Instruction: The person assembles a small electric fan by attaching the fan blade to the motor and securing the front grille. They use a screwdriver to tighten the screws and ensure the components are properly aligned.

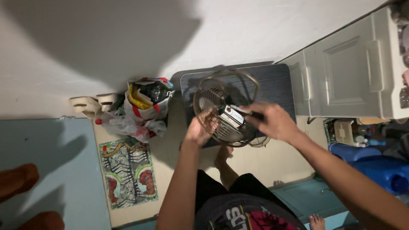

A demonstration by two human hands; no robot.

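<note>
Left hand [199,130] curled around the rim of the wire fan guard [226,108], held up between both hands. Right hand [272,121] closed on a dark tool [245,111] at the motor block [231,117]. Likely risk: tool slips, guard tips from the one-handed hold.

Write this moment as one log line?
left hand: grips fan cage | right hand: holds dark tool at fan's back | below: dark mat

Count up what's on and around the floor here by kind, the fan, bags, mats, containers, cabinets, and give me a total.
Fan, held by left hand and right hand: 1
Plastic bag piles: 1
Patterned mats: 1
Dark mats: 1
Blue containers: 1
Cabinets: 1
Total: 6
</note>
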